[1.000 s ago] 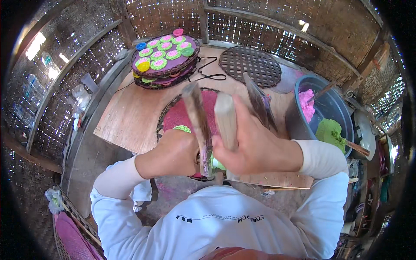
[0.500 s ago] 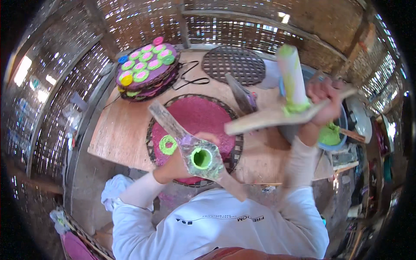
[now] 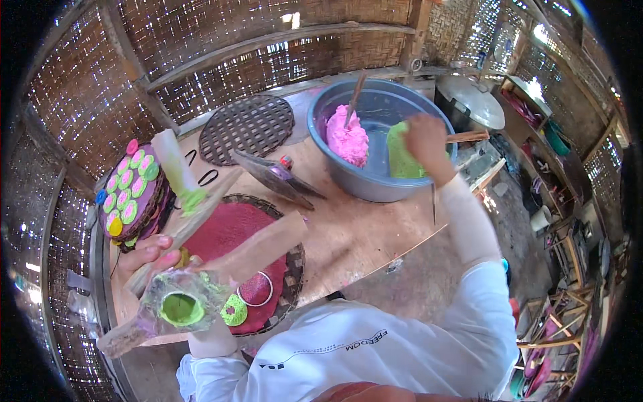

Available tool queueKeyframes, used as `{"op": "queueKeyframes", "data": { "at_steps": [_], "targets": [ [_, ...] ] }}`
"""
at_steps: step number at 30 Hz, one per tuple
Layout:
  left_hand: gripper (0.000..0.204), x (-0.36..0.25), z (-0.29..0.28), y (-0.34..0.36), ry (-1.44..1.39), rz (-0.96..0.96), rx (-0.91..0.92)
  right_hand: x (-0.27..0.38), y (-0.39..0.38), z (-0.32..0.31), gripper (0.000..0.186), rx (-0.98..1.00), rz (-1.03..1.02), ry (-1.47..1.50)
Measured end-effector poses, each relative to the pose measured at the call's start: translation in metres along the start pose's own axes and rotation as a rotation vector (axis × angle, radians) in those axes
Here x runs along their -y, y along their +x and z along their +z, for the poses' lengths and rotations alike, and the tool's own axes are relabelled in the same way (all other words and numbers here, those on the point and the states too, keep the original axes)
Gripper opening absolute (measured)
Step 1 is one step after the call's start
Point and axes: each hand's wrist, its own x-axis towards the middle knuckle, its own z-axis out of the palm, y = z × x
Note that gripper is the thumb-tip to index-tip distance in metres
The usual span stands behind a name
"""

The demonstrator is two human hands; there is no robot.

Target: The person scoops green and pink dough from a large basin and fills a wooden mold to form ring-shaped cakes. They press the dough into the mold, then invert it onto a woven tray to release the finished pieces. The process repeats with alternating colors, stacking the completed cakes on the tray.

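My left hand (image 3: 157,251) grips two wooden press pieces at lower left: one with a green-smeared cavity (image 3: 182,308), the other with an upright pale plunger (image 3: 173,167). My right hand (image 3: 422,141) is closed with curled fingertips at the lime-green dough (image 3: 405,162) in the blue basin (image 3: 365,187); what they hold is hidden. Pink dough (image 3: 345,141) with a stick in it sits beside the green. A red mat (image 3: 241,224) on a woven tray bears a green disc (image 3: 234,309) and a ring (image 3: 254,288). Another dark press (image 3: 271,174) lies above the mat.
A stack of trays with colourful discs (image 3: 130,194) stands on the plywood table (image 3: 355,248) at left. An empty lattice tray (image 3: 246,128) lies at the back. A large metal pot (image 3: 469,104) stands beyond the basin, with cluttered shelves (image 3: 539,154) at right.
The view has turned right. My right hand has let go of the plunger piece, now in my left hand with the other piece, and has moved into the basin at the green dough.
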Motion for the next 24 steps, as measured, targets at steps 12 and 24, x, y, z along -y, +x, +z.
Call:
{"op": "queueKeyframes", "data": {
  "at_steps": [12,24],
  "targets": [
    [0.019,0.024,0.1,0.034,0.359,0.632,-0.106,-0.059,0.007,-0.05,0.017,0.444,-0.023,-0.238],
    [0.029,0.001,0.128,0.04,0.786,0.69,-0.08,0.056,-0.019,-0.184,0.014,0.352,-0.553,0.811]
  ]
}}
